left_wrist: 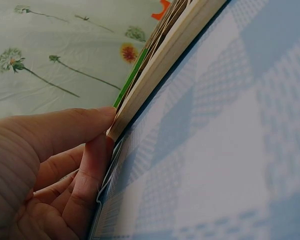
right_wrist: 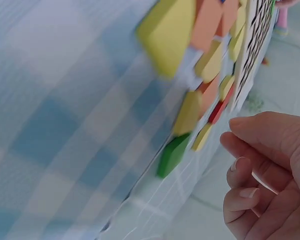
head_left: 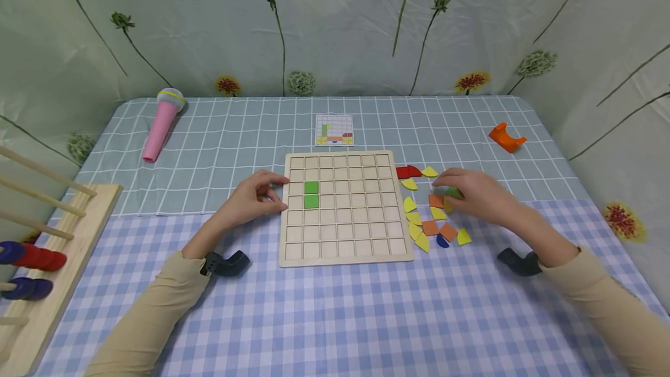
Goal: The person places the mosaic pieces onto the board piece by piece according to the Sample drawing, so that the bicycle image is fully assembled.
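Grid board [head_left: 346, 214]: smooth, matt wood
Tiles [head_left: 430, 227]: smooth, matt, painted-looking
Tablecloth [head_left: 335, 307]: matt woven cloth
Backdrop [head_left: 335, 28]: creased fabric, faint sheen
Pattern card [head_left: 334, 130]: paper-like
Abacus base [head_left: 77, 249]: bare wood

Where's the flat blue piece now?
In the head view, the flat blue piece lies right of the board, near its lower right corner, just below an orange square in the image and between two yellow pieces.
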`<state>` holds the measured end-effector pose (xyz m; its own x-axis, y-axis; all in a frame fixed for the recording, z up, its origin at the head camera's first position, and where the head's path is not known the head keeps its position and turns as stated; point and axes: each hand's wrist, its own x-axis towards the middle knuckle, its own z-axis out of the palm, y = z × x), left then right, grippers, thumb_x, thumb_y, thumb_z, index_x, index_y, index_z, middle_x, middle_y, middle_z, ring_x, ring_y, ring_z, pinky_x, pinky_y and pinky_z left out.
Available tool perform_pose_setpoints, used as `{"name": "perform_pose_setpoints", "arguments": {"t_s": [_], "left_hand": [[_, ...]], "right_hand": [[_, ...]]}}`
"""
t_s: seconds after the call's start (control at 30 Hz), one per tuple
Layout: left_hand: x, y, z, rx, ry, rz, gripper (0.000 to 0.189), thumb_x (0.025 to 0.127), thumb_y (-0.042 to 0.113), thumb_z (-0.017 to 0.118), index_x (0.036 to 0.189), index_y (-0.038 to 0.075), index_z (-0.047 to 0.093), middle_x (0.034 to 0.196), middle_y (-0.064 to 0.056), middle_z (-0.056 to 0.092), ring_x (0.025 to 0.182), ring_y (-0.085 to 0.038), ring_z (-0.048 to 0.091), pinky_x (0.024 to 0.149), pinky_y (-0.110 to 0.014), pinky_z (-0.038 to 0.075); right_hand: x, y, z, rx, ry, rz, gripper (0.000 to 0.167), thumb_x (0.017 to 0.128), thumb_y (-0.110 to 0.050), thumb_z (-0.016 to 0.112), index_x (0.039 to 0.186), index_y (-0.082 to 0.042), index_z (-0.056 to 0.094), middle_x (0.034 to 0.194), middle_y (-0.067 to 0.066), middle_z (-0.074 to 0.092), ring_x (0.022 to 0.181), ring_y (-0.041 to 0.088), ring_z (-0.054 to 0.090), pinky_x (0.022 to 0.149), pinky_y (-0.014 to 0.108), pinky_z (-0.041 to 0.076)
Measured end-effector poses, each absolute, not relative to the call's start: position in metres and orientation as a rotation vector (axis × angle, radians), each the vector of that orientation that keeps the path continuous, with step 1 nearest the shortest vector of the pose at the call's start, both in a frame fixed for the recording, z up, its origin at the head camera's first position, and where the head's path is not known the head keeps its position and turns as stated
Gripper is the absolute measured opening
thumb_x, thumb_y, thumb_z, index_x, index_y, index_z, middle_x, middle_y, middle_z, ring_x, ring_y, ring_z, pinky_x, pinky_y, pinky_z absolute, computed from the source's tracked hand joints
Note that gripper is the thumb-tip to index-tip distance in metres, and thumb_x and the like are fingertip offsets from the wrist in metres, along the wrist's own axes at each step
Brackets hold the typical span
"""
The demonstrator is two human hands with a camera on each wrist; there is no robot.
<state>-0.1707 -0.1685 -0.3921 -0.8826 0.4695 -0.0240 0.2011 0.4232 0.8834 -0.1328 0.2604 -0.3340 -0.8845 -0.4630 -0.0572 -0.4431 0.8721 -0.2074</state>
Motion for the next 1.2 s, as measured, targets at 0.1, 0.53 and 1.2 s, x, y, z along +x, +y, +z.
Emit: {"name": "perform_pose_setpoints", "arguments": {"t_s": [0.1,0.53,1.2], "left_hand": [[-0.170,-0.169,-0.392,0.588,2.411,1.447,0.053,0.076,-0.001,0.073,0.125,-0.005,0.054,0.118,-0.023,0.050,0.072,0.006,0.058,0.064,-0.013,0.050],[-0.169,-0.169,-0.393,0.580,2.405,1.464,0.053,0.075,-0.001,0.074,0.124,-0.006,0.054,0.117,-0.023,0.050,0.072,0.006,0.058,0.064,-0.013,0.049],[-0.172,-0.169,-0.394,0.572,2.422,1.443,0.053,0.076,0.001,0.074,0.125,-0.004,0.054,0.117,-0.021,0.051,0.072,0.005,0.057,0.064,-0.013,0.049]], "right_hand": [[-0.133,0.269,-0.334,-0.709,2.928,-0.288,0.028,0.081,-0.002,0.066,0.108,-0.003,0.068,0.109,0.013,0.067,0.103,0.032,0.062,0.087,0.047,0.052],[-0.136,0.287,-0.342,-0.666,2.854,-0.265,0.038,0.079,0.005,0.064,0.116,-0.002,0.064,0.118,0.018,0.064,0.109,0.035,0.059,0.089,0.049,0.050],[-0.140,0.298,-0.349,-0.725,2.853,-0.286,0.024,0.077,-0.006,0.072,0.101,-0.007,0.070,0.098,0.005,0.068,0.077,0.013,0.054,0.067,0.026,0.051]]}}
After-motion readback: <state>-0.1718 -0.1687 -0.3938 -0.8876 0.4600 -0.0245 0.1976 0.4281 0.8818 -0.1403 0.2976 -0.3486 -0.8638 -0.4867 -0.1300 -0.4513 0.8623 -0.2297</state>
